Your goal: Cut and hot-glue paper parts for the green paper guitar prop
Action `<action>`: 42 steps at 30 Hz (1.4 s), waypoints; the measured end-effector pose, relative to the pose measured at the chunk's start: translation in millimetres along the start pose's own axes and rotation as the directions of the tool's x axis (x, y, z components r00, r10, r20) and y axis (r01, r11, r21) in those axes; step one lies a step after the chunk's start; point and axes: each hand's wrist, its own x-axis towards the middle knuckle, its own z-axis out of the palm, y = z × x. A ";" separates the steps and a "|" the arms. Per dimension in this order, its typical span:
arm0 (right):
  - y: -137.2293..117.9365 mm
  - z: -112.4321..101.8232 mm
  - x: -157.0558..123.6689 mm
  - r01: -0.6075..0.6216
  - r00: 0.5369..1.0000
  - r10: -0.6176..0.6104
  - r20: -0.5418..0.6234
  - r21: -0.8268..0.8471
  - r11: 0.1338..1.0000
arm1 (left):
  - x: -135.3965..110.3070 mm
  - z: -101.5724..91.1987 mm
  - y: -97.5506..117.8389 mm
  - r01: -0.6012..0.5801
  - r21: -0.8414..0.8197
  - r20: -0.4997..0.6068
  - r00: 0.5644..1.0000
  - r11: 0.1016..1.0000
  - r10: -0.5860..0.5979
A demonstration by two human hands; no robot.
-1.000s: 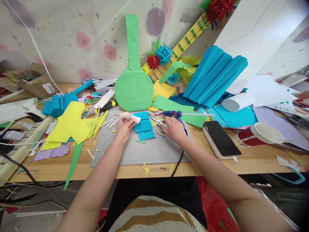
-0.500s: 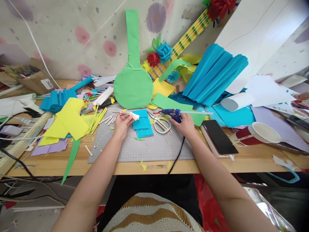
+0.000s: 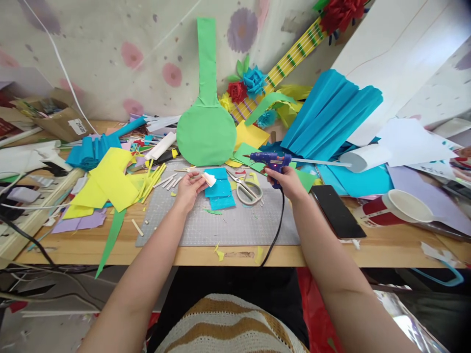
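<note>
My right hand (image 3: 287,182) grips a blue hot glue gun (image 3: 270,160), held above the mat with its nozzle toward the left. A long clear glue stick (image 3: 320,162) juts from its back end. Between the fingertips of my left hand (image 3: 190,190) is a small folded piece of white paper or tissue (image 3: 209,179). Strips of blue crepe paper (image 3: 221,189) lie just right of that hand on the grey cutting mat (image 3: 235,228). Scissors (image 3: 247,190) rest between the two hands. Behind them a green paper-covered lute shape (image 3: 206,130) leans on the wall.
At right are a black phone (image 3: 338,211), a paper cup (image 3: 395,208) and pleated blue crepe paper (image 3: 327,117). Yellow paper (image 3: 114,179) and short white sticks (image 3: 170,181) lie at left. The glue gun's cord (image 3: 277,230) drops over the front edge.
My right hand has raised the glue gun off the mat area, and its nozzle now shows clear of the scissors. The white piece in my left hand has turned and looks more spread.
</note>
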 end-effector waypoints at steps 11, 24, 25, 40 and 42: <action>-13.0 55.0 -8.9 -0.005 0.951 0.026 0.308 -0.068 0.998 | -4.0 -0.1 4.4 0.030 0.070 0.051 0.998 0.997 -0.034; 3.8 55.8 -10.3 0.035 0.945 0.034 0.325 -0.204 0.978 | -4.9 1.4 5.7 0.055 0.162 0.070 0.995 0.985 -0.067; 3.7 55.8 -10.4 0.039 0.945 0.032 0.325 -0.208 0.977 | -5.0 1.2 5.7 0.053 0.169 0.076 0.995 0.984 -0.067; 5.4 55.0 -10.5 0.075 0.942 0.017 0.336 -0.261 0.963 | -7.4 2.3 6.0 0.068 0.235 0.113 0.989 0.970 -0.097; 4.9 55.1 -10.6 0.085 0.944 0.001 0.330 -0.247 0.965 | -8.8 3.1 7.1 0.075 0.258 0.124 0.986 0.963 -0.110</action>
